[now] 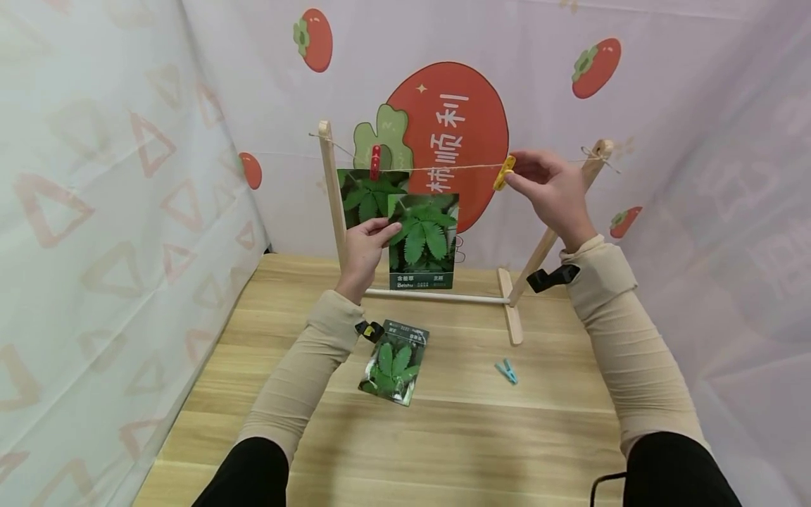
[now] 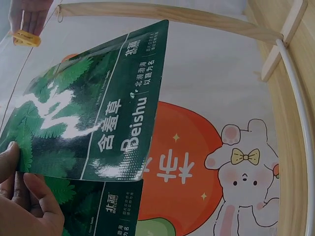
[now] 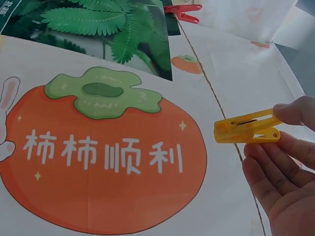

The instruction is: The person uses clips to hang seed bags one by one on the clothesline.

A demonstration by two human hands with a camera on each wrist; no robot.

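My left hand (image 1: 364, 255) pinches a green seed packet (image 1: 423, 243) by its left edge, in front of the string and upright. Behind it, a second packet (image 1: 355, 197) hangs from the string, held by a red clothespin (image 1: 375, 162). At the right, my right hand (image 1: 557, 193) holds a yellow clothespin (image 1: 505, 173) between thumb and fingers. In the right wrist view this yellow clothespin (image 3: 246, 129) lies across the twine (image 3: 206, 81); whether it bites the twine I cannot tell. The left wrist view shows the held packet (image 2: 118, 113) overlapping the hanging one (image 2: 120, 206).
The twine runs between two wooden posts (image 1: 332, 190), with a white bar (image 1: 437, 296) low down between them. A third seed packet (image 1: 394, 362) lies on the wooden table (image 1: 456, 451), and a blue clothespin (image 1: 506, 371) lies to its right. Printed cloth hangs behind and at both sides.
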